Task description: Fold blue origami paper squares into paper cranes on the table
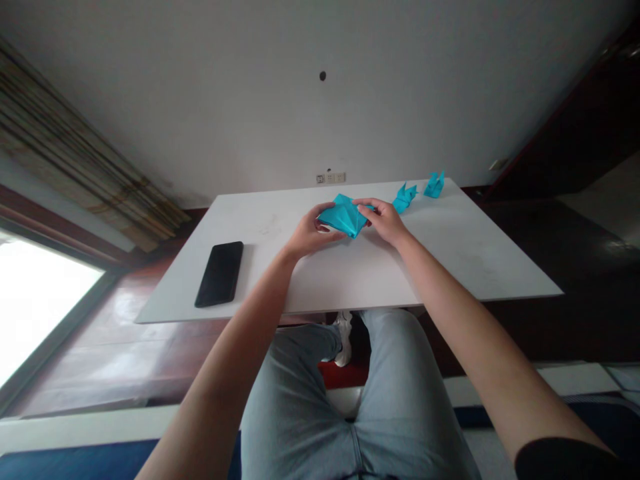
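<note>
A sheet of blue origami paper (344,217), creased and partly folded into a diamond-like shape, is held between my two hands just above the white table. My left hand (313,233) grips its left side, with the thumb along the near edge. On the right side, my right hand (383,219) holds the paper with thumb and fingers pinched at its edge. Some fingertips are hidden behind the paper. Just beyond my right hand stands a folded blue paper figure (405,198) with pointed tips. Another blue paper figure (434,185) stands farther right, near the table's back corner.
A black smartphone (220,273) lies on the left part of the white table (475,247). The table's far edge runs along a grey wall with a socket plate (331,178). My legs are below the near edge. A curtain (90,147) hangs at the left.
</note>
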A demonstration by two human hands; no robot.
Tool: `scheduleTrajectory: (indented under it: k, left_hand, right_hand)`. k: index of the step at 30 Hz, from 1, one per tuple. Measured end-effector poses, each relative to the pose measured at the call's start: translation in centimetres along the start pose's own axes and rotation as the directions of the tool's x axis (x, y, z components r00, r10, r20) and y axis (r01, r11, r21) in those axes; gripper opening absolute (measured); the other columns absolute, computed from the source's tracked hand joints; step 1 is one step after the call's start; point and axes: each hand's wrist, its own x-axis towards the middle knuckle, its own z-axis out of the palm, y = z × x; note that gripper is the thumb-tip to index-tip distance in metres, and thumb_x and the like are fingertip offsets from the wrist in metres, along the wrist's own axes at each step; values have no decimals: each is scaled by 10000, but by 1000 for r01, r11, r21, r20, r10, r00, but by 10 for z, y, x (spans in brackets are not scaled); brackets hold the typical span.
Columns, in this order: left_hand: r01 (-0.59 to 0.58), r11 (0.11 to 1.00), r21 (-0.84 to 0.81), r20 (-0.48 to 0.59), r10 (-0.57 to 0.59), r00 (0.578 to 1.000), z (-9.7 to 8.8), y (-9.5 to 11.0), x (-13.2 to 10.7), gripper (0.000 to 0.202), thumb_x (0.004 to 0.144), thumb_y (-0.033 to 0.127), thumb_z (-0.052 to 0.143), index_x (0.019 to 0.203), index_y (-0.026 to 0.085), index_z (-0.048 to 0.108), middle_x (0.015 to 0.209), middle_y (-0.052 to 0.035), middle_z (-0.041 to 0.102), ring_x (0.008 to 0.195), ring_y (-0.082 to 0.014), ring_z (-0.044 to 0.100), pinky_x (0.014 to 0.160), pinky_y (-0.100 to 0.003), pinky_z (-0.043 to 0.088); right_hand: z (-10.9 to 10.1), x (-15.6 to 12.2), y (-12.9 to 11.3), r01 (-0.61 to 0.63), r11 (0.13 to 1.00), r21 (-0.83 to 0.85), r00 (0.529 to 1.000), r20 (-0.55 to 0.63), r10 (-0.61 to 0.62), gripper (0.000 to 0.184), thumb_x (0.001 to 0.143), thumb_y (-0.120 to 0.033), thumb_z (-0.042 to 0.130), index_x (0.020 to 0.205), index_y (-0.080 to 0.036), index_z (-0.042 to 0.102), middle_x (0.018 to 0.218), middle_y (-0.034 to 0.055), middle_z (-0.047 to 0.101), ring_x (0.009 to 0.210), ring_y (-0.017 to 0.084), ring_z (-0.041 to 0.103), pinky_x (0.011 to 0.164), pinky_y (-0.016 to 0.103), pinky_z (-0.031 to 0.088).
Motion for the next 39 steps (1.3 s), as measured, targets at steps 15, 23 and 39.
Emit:
scheduleTrajectory:
  k: [15,23,39]
  left_hand:
    - [48,999,21,-192,-43,981,-13,-16,8,592,787,460,971,1288,201,790,1339,-139,798,1187,-296,754,1056,-466,647]
    - [123,844,522,-165,-42,985,-10,-10,0,406,842,274,938,1237,239,851,1365,-131,767,1354,-362,681,1236,-564,538]
    - [-4,749,663,65,-52,997,-4,9,-12,389,931,551,910,1231,303,891,1375,-114,819,1314,-366,734,1290,-606,428]
  right_hand:
    - [0,-4,2,17,1000,-1,985,173,-17,574,789,-513,925,1285,-264,777,1041,24,768,769,183,622,724,344,565]
    - [-5,-7,6,116,932,-343,960,278,-17,357,770,-212,809,1116,-222,898,972,58,763,766,204,633,770,362,532]
    - [-15,-4,11,63,943,-328,976,217,10,368,853,-287,763,1202,-205,846,1059,64,736,700,161,503,692,327,448]
